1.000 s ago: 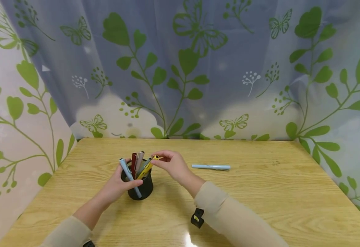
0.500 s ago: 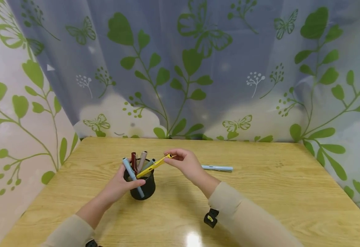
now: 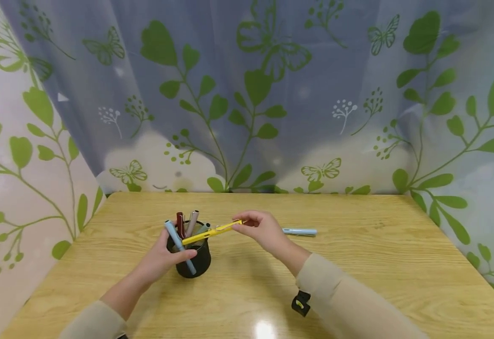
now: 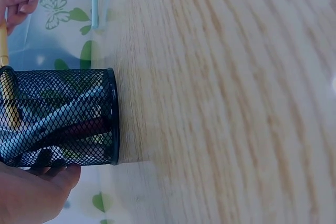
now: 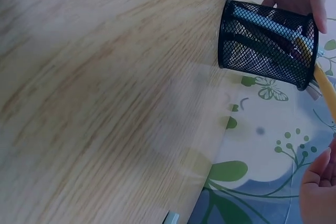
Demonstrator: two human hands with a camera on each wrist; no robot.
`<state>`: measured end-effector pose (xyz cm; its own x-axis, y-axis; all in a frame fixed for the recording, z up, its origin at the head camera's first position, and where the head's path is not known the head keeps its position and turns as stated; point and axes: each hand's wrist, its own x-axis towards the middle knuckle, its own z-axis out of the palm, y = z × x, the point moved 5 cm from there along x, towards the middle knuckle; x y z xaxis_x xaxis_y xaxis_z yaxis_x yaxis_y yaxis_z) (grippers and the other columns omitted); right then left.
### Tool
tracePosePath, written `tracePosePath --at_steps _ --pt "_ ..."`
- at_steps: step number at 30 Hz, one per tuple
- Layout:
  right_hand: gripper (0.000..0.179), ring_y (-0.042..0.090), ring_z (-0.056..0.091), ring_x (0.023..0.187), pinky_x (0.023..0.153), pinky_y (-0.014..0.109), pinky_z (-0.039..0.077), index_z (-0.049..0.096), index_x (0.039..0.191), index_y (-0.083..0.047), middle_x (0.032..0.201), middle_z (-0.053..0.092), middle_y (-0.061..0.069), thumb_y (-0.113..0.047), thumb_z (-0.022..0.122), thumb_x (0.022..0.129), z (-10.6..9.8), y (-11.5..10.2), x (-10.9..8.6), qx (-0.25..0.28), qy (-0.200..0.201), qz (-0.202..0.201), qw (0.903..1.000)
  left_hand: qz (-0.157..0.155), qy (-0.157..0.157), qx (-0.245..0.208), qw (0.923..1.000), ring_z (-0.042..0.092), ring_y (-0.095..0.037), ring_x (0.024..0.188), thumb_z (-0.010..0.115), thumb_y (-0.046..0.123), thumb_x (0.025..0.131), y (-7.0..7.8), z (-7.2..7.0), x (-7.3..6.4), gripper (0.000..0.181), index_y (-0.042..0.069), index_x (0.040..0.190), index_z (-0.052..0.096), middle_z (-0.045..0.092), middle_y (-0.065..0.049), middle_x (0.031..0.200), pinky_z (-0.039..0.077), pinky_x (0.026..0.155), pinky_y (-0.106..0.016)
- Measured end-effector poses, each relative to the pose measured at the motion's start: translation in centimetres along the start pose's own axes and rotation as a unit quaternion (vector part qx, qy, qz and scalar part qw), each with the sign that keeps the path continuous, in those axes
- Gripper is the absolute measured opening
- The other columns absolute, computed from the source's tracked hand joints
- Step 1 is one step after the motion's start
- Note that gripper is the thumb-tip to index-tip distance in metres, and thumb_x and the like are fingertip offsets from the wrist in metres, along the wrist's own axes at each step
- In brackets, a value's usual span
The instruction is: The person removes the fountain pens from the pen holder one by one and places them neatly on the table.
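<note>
A black mesh pen cup (image 3: 202, 260) stands upright on the table, gripped by my left hand (image 3: 158, 260), its thumb across the near side of the rim. My right hand (image 3: 266, 230) pinches the upper end of a yellow pen (image 3: 220, 230), which slants far over to the right. In the right wrist view, the lower end of the yellow pen (image 5: 326, 88) is still inside the cup's mouth. A light blue pen (image 3: 173, 234), a dark red pen (image 3: 180, 224), a silver-grey pen (image 3: 193, 221) and a grey-green pen (image 3: 203, 229) lean in the cup.
Another light blue pen (image 3: 303, 232) lies on the wooden table (image 3: 357, 268), partly behind my right hand. A patterned curtain (image 3: 272, 141) with leaves and butterflies hangs along the table's back edge and both sides.
My right hand has moved to the right, drawing the yellow pen partly out and tilting it from steep to nearly flat. My left hand keeps its hold on the cup.
</note>
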<state>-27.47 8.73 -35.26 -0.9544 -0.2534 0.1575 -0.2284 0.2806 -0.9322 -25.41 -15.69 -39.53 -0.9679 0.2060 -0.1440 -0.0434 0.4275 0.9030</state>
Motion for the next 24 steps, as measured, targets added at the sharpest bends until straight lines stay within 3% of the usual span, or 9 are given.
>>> tracePosePath --at_steps 4,10,20,24 --pt "0.022 0.014 0.059 0.08 0.069 0.028 0.049 0.07 0.104 -0.005 0.095 0.066 0.002 -0.013 0.071 0.083 -0.5 0.3 -0.3 -0.017 -0.004 -0.006 0.9998 -0.004 0.002 0.003 1.0 0.0 -0.04 0.138 0.073 0.039 0.08 -0.3 0.2 0.2 0.099 0.019 0.149 0.005 0.003 -0.022 0.153 0.015 0.103 -0.063" --pt "0.023 0.014 0.059 0.08 0.071 0.034 0.05 0.07 0.104 -0.006 0.094 0.065 0.001 -0.014 0.071 0.083 -1.2 0.9 -1.0 -0.028 -0.018 0.022 0.9992 -0.011 0.004 0.005 0.9999 -0.001 -0.041 0.138 0.073 0.04 0.079 -0.8 0.5 0.2 0.1 0.017 0.149 0.005 0.002 -0.023 0.152 0.014 0.103 -0.063" --pt "0.025 0.014 0.059 0.081 0.069 0.028 0.05 0.07 0.106 -0.005 0.098 0.065 0.002 -0.015 0.071 0.083 -1.8 1.3 -1.3 -0.042 -0.031 0.024 0.9984 -0.017 0.004 0.007 0.9998 -0.002 -0.041 0.138 0.072 0.04 0.08 -0.3 0.1 0.1 0.102 0.016 0.15 0.002 0.001 -0.023 0.153 0.015 0.103 -0.062" --pt "0.024 0.013 0.06 0.08 0.07 0.029 0.05 0.07 0.104 -0.006 0.092 0.065 0.001 -0.017 0.072 0.083 -2.2 1.4 -1.4 -0.051 -0.028 0.03 0.9979 -0.008 0.002 0.0 1.0 -0.002 -0.041 0.138 0.072 0.04 0.08 0.0 0.0 0.2 0.102 0.016 0.15 0.001 0.001 -0.023 0.153 0.016 0.103 -0.062"
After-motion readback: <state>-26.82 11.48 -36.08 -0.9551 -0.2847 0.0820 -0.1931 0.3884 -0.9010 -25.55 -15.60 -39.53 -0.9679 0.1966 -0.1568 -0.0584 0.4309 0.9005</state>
